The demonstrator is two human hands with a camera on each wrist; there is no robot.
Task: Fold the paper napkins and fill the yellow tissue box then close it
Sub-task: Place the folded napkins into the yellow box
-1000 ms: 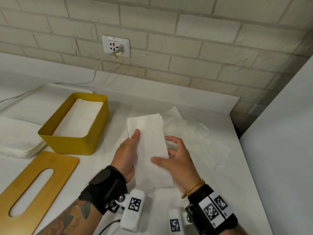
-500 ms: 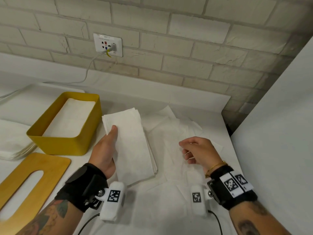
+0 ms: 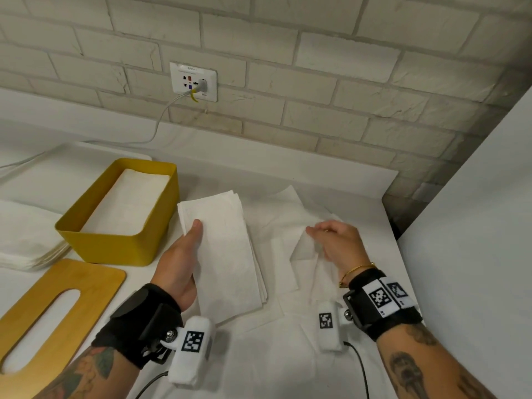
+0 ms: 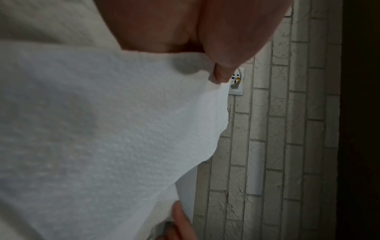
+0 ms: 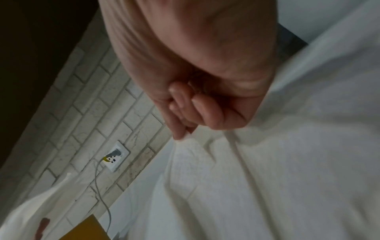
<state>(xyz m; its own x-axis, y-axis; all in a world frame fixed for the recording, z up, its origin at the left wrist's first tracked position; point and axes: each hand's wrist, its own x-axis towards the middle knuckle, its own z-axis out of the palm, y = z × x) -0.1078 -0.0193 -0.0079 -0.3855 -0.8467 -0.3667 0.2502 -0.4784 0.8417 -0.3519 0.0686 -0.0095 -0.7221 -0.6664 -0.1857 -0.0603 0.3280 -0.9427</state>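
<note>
The left hand (image 3: 181,263) grips a folded stack of napkins (image 3: 227,254) near the middle of the head view, thumb on top and fingers underneath, the stack held just right of the yellow box (image 3: 115,246). In the left wrist view the thumb (image 4: 222,48) presses down on the white paper (image 4: 102,129), and a fingertip shows under its lower edge. The right hand (image 3: 339,243), right of centre, has its fingers curled and pinches the raised edge of a loose napkin (image 3: 305,249), one of several spread flat on the white worktop (image 3: 288,370); the right wrist view shows the fingertips (image 5: 180,129) closed on that paper edge (image 5: 205,162). The yellow box stands open at the left of the frame with a layer of white napkins (image 3: 129,203) already inside. Its wooden lid (image 3: 57,306), with a long slot, lies flat at lower left in front of the box. More napkins (image 3: 26,240) are stacked at the left edge. A wall socket (image 3: 193,82) with a plugged cable sits on the brick wall at the top.
</note>
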